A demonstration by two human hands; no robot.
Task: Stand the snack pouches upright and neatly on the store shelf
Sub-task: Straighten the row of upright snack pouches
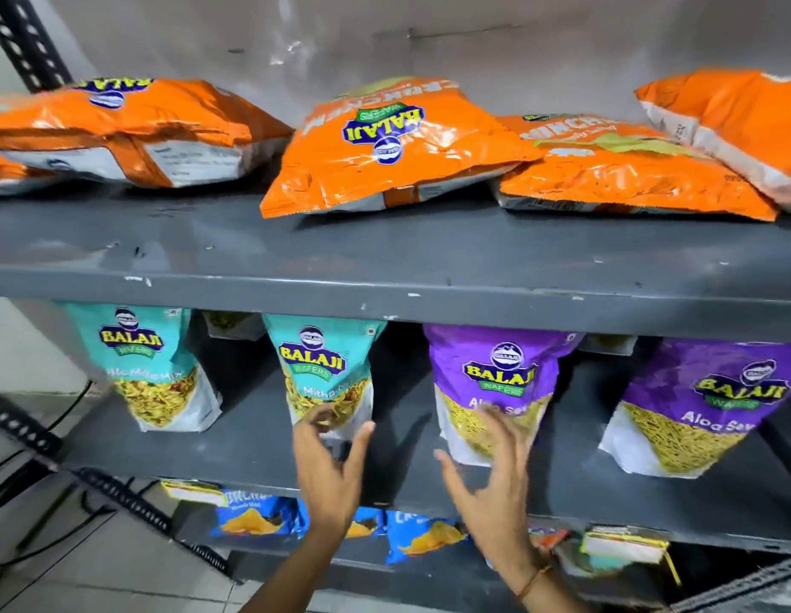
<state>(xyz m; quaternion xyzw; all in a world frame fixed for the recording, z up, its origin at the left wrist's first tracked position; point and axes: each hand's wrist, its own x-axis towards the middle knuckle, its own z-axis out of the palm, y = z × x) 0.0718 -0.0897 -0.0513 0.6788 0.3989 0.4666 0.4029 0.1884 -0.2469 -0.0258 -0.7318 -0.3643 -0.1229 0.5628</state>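
Observation:
Several orange pouches lie flat on the top shelf (384,254); the middle orange pouch (384,148) overhangs toward the front. On the middle shelf (252,449) stand two teal pouches (150,365) (325,369) and two purple pouches (495,382) (703,404), all upright and spaced apart. My left hand (329,471) is in front of the second teal pouch's base, fingers spread, holding nothing. My right hand (495,471) is in front of the first purple pouch's lower part, fingers apart; both hands are blurred and contact is unclear.
Blue chip bags (261,517) and yellow-edged price tags (623,546) sit at the bottom shelf. A perforated black upright (26,42) frames the rack at left, with a diagonal brace (132,502) lower down. Tiled floor and cables lie at the lower left.

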